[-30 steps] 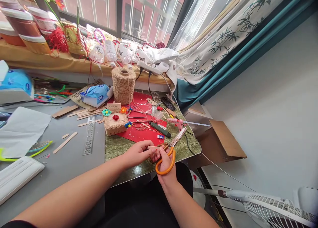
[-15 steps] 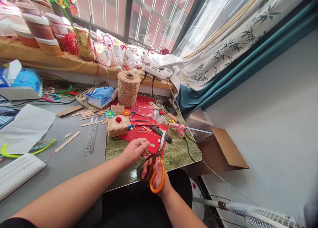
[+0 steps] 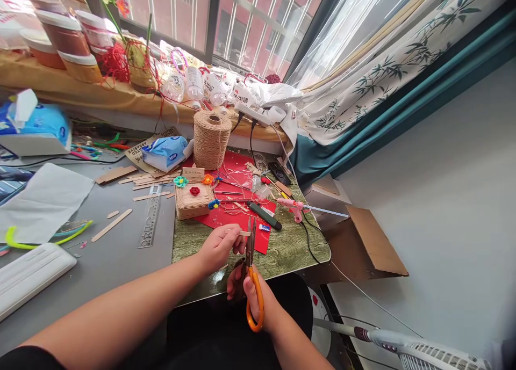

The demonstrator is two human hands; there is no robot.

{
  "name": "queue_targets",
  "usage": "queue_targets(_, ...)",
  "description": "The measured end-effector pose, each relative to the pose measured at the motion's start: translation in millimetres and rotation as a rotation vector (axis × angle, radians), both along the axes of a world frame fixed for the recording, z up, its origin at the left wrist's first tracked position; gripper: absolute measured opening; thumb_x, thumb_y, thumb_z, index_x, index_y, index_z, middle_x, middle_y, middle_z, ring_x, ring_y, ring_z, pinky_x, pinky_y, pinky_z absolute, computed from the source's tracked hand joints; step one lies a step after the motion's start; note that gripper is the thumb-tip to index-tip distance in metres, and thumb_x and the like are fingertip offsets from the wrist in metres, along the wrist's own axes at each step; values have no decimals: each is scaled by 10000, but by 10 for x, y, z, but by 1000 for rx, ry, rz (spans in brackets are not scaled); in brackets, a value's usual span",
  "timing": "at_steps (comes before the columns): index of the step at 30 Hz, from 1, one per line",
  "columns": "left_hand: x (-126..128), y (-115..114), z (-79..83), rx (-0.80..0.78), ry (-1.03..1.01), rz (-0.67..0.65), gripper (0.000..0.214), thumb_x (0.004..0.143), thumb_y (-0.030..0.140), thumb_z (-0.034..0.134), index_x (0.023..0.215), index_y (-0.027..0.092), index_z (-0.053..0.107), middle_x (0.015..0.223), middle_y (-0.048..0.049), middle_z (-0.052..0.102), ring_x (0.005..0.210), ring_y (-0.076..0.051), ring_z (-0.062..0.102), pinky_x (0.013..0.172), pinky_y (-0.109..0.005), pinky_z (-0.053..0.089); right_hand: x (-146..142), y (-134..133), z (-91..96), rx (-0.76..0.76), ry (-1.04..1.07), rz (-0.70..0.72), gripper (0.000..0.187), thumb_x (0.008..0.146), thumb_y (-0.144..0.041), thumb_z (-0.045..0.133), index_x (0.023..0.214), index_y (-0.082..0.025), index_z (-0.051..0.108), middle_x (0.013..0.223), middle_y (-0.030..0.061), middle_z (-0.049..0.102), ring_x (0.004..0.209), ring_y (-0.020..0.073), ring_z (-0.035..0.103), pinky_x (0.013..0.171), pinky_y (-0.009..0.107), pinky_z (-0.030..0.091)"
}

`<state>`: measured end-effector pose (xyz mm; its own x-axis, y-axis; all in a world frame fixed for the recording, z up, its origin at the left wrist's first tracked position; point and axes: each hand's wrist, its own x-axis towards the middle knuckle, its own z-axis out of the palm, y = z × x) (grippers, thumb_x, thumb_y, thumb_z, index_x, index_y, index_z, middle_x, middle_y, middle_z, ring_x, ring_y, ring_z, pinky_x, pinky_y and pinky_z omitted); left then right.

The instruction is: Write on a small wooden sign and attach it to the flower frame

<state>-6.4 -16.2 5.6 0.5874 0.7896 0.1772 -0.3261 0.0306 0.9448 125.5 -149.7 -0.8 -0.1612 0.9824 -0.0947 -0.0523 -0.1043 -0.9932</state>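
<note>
My left hand (image 3: 221, 245) pinches a short wooden craft stick (image 3: 244, 233), whose end pokes out to the right. In my right hand (image 3: 252, 297) is a pair of orange-handled scissors (image 3: 255, 300), fingers through the loops. The scissor blades point up and stand a little apart, with the stick's tip at them; whether they touch it I cannot tell. Behind my hands sits a twine-wrapped box (image 3: 191, 202) with crocheted flowers and a small wooden tag on it. A dark green utility knife (image 3: 264, 215) and a small blue-and-white eraser-like piece (image 3: 264, 227) lie beyond the blades.
A large twine spool (image 3: 212, 142) stands behind the box. A pink glue gun (image 3: 291, 206) rests at the table's right side, its cord hanging over the edge. Left are a clear ruler (image 3: 149, 219) and loose craft sticks (image 3: 113, 225). An open cardboard box (image 3: 374, 241) is below right.
The scissors have swung left and more upright, their blades now at the craft stick's end. My left hand has stayed nearly in place, still holding the stick.
</note>
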Motion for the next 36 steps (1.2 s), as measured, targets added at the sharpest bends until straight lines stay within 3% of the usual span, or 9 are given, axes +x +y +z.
queue_targets(10,-17,-12,39,37,29,28,496,1048,503,409,649,210,433,646,-22,619,616,-130,538,617,-276,440,106,18,-53,43,-149,-29,475,984,-704,492,1071,-242,560,854,46,571,663,188,511,598,321,462)
queue_targets(17,-43,-1,49,77,45,29,533,1057,495,402,640,186,522,661,-38,656,618,-127,549,615,-269,439,148,47,96,44,-211,16,450,993,-683,497,1042,-244,586,882,52,610,658,186,519,605,325,466)
queue_targets(23,-44,1,46,81,52,28,540,1053,523,392,667,183,558,661,-52,686,604,-136,573,605,-274,457,199,39,224,17,-247,72,413,1016,-622,511,1126,-239,618,994,93,652,777,226,571,695,362,504)
queue_targets(36,-16,-11,-2,74,44,40,514,1054,517,406,705,178,570,678,-28,635,621,-127,551,615,-268,451,149,24,103,61,-297,0,373,1052,-584,448,1115,-237,570,908,63,584,716,202,530,647,342,465)
